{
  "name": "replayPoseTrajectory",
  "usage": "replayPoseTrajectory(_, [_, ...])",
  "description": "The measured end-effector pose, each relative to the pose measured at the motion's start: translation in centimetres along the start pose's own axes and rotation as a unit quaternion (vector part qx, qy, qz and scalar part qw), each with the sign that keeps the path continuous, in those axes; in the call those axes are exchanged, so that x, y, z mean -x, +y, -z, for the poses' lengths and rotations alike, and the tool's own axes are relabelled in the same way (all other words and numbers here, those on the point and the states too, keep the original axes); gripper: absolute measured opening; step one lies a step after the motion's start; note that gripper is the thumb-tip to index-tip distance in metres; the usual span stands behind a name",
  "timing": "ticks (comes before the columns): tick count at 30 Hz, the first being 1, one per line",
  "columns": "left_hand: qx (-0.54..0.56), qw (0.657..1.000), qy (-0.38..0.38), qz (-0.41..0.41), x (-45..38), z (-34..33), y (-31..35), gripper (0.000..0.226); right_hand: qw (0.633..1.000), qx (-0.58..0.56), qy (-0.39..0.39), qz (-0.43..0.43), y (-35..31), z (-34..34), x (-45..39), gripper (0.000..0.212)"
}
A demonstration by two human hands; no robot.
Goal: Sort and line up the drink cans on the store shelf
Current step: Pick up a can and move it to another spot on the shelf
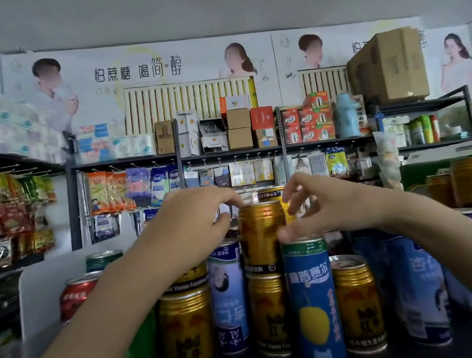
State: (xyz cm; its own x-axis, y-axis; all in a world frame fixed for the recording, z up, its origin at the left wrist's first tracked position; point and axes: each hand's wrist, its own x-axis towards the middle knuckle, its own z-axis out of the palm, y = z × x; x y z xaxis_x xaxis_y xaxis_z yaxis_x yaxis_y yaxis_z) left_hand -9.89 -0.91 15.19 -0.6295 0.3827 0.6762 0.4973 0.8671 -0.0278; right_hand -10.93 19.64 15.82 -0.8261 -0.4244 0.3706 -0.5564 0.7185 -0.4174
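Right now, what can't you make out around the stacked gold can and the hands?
Head view only:
- Stacked gold can: whether the left hand or right hand grips it; fingers blurred at its rim.
- Gold can behind it: mostly hidden by the right hand's fingers.
- Green can: label covered by the left forearm.
- Light blue can: partly behind the right forearm.

Glossy gold metal can; matt cardboard box
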Motion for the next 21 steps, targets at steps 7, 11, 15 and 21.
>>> replayPoseTrajectory(7, [-0.079,0.994,-0.008,0.071,1.4,-1.3,-3.2,0.044,0.997,0.049,0.064,-0.001,-1.8,-2.8,-3.4,0.06])
replayPoseTrajectory(11, [-0.02,0.989,0.039,0.138,2.5,-2.1,-4.2,0.062,0.997,0.04,0.067,-0.02,-1.9,-3.1,-4.2,0.05])
replayPoseTrajectory(15, [0.053,0.988,0.042,0.142,2.9,-2.4,-4.4,0.057,0.996,0.024,0.081,-0.021,-1.8,-3.1,-4.3,0.05])
replayPoseTrajectory(21, [-0.065,0.985,0.124,0.102,2.7,-2.4,-3.2,0.056,0.974,-0.096,0.2,-0.039,-1.5,-0.8,-4.6,0.055])
